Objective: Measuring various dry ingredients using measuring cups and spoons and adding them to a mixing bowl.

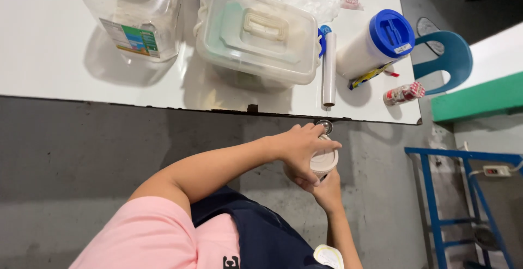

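Note:
Just below the table's front edge, both my hands hold a small white cup with a white lid. My left hand lies over the top, fingers curled around the lid's rim. From underneath, my right hand grips the cup's body, which is mostly hidden. A small round shiny metal piece shows just beyond my left fingertips, by the table edge; I cannot tell what it is.
The white table carries a clear jar with a green lid, a clear lidded box, a white tube, a blue-lidded white jar and a red-white packet. A blue chair and a blue metal frame stand at right.

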